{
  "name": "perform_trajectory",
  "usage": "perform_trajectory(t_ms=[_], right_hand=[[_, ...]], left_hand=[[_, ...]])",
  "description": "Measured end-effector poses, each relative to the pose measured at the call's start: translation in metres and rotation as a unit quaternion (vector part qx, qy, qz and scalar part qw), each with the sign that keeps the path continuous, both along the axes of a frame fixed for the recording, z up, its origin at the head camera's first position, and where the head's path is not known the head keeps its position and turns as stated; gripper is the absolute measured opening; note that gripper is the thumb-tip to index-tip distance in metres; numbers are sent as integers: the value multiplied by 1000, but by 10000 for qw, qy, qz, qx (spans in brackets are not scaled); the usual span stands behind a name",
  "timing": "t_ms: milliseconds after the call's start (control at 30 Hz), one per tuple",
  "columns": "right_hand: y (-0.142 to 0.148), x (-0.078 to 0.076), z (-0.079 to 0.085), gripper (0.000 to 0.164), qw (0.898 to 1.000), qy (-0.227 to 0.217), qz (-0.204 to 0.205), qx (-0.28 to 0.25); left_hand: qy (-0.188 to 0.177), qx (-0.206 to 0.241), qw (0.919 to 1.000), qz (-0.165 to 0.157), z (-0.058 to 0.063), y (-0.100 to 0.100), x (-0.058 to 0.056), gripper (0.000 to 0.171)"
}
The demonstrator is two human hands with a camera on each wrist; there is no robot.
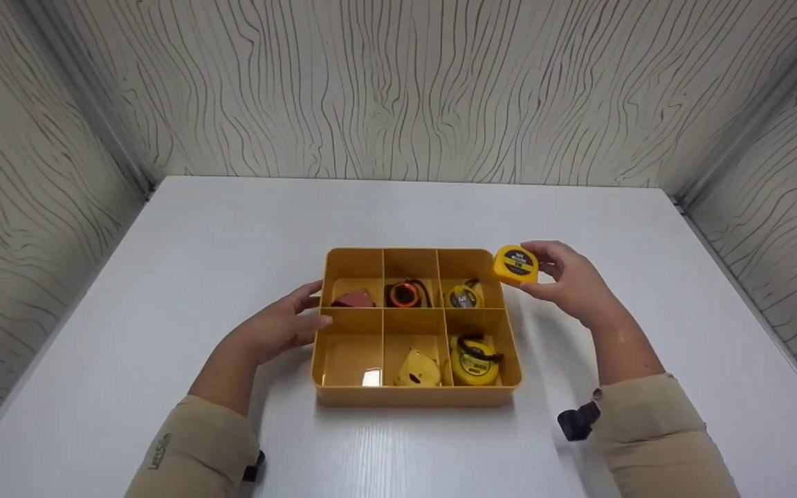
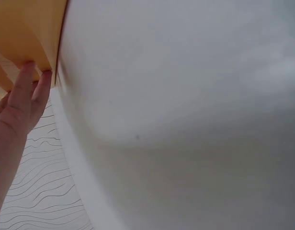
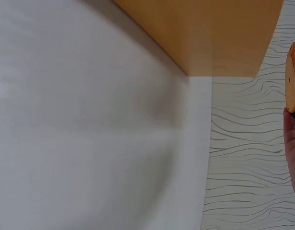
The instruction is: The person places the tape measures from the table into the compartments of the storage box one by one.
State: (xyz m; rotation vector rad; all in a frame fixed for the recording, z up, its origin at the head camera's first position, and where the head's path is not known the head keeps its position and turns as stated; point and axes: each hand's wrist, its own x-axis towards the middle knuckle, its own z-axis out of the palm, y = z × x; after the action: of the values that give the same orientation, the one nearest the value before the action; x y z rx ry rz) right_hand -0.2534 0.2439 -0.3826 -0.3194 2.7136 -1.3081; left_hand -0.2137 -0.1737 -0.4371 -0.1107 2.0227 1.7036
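A yellow tape measure (image 1: 516,265) with a dark round label is pinched by my right hand (image 1: 568,280), raised beside the far right corner of an amber six-compartment box (image 1: 416,396). The right wrist view catches only part of that tape measure (image 3: 293,79) and some fingers. On the box's left side, my left hand (image 1: 277,328) grips the wall, thumb over the rim and fingers against the outside. Tape measures lie in the box: an orange-and-black one (image 1: 405,294) back middle, a yellow one (image 1: 465,296) back right, a larger yellow one (image 1: 474,361) front right.
Inside the back left compartment is a pink piece (image 1: 355,298), and a pale yellow rounded case (image 1: 418,369) sits front middle. The front left compartment's bare floor (image 1: 350,356) shows. The white table (image 1: 246,228) meets wood-grain-patterned panels (image 1: 398,90) behind and at both sides.
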Motion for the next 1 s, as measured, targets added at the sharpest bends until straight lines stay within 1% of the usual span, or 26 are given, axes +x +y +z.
perform_trajectory(t_ms=[233, 500, 833, 1000], right_hand=[[-23, 6, 15, 61, 9994, 64, 342, -78], [-50, 14, 23, 60, 9983, -5, 580, -96], [-89, 29, 22, 59, 9950, -146, 939, -323], [-109, 37, 21, 57, 9949, -98, 976, -244]], left_hand=[[-2, 137, 9999, -49, 1, 0, 1, 85], [7, 172, 9998, -63, 2, 0, 1, 84], [-8, 172, 9998, -68, 3, 1, 1, 83], [-42, 111, 9999, -8, 3, 1, 1, 83]])
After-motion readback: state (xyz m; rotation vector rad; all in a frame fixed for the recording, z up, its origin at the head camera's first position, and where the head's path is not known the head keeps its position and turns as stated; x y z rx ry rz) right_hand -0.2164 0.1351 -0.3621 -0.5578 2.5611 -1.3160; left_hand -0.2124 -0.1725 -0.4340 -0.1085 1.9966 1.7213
